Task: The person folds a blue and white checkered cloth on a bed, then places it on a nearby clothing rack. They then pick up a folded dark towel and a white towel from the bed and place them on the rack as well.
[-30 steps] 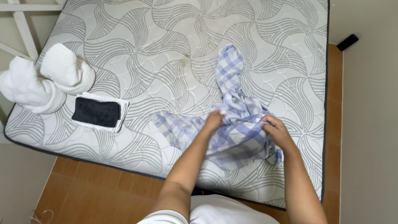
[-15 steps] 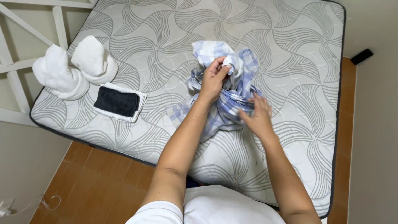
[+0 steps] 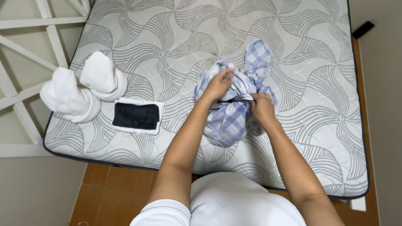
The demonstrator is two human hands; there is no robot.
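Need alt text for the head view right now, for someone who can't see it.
Both hands, left hand and right hand, grip a bunched blue-and-white checked cloth on a grey-patterned mattress. To the left lie two rolled white towels and a folded black cloth.

Soft, even light fills the room, bright enough that nothing is dim and no single source shows. The mattress (image 3: 293, 138) is lit flat, its grey swirl pattern crisp from near edge to far. The white rolled towels (image 3: 83, 88) at the left run close to blown out, their folds faint. Shadows are weak. The left hand (image 3: 218, 85) is slightly smeared; straight edges bow a little toward the corners.
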